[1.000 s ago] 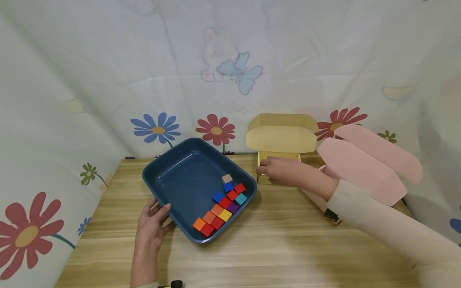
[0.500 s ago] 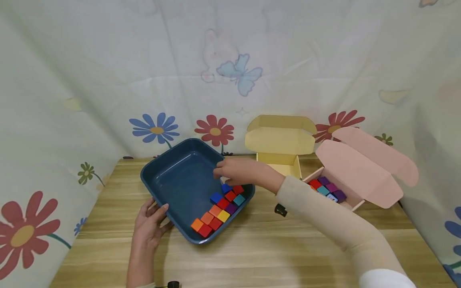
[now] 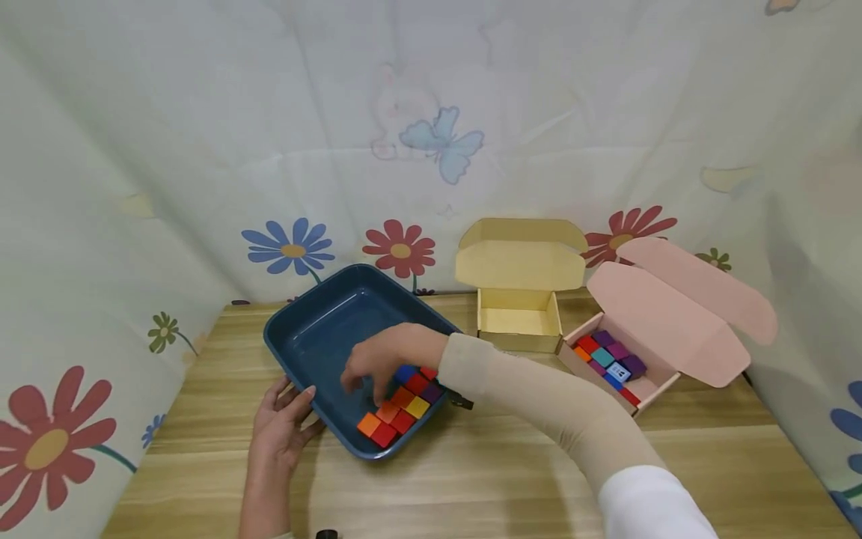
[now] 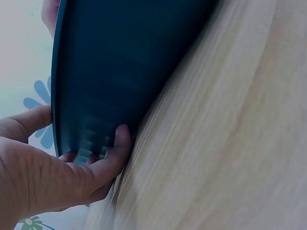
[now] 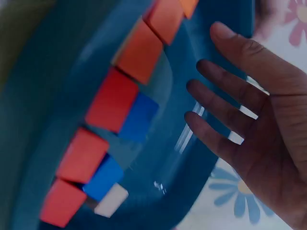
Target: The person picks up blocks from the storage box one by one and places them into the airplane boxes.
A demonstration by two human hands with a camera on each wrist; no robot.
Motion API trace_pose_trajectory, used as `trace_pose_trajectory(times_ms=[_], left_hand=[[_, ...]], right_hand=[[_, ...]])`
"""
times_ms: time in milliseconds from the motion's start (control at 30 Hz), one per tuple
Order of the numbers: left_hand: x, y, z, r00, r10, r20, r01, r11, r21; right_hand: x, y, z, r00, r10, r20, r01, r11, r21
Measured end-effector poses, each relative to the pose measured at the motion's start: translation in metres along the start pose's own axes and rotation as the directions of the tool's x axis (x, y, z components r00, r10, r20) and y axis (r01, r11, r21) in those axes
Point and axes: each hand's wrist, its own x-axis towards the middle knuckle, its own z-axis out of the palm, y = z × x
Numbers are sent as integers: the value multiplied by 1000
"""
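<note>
My left hand (image 3: 277, 428) grips the left wall of a dark blue tray (image 3: 330, 329). In the left wrist view, its thumb is at the rim and its fingers bend against the outer wall and underside. Over the inside of the tray hovers my right hand (image 3: 397, 355), its fingers spread and holding nothing in the right wrist view. Below it, coloured cubes line the tray's near right side, among them a yellow cube (image 3: 417, 407), an orange cube (image 3: 369, 424), a blue cube (image 5: 139, 117) and a pale wooden cube (image 5: 112, 200). In the head view my right hand hides some.
Behind the tray to the right stands an open yellow cardboard box (image 3: 518, 341) with its lid raised. Beside it, an open pink cardboard box (image 3: 595, 379) holds several coloured cubes. A patterned curtain (image 3: 539, 112) hangs behind the wooden table (image 3: 485, 464).
My right hand has left the yellow box and moved left over the tray, then nearer to me across the cubes. My left hand has stayed at the tray wall.
</note>
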Motion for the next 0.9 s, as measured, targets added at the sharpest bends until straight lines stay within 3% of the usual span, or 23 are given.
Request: trace_pose_trajectory(times_ms=[333, 900], left_hand=[[2, -2, 0, 1000, -4, -8, 4, 1000, -13], [2, -4, -1, 1000, 5, -10, -5, 1000, -4]], right_hand=[[14, -11, 14, 991, -1, 135, -10, 997, 80], [12, -22, 17, 985, -16, 172, 7, 999, 51]])
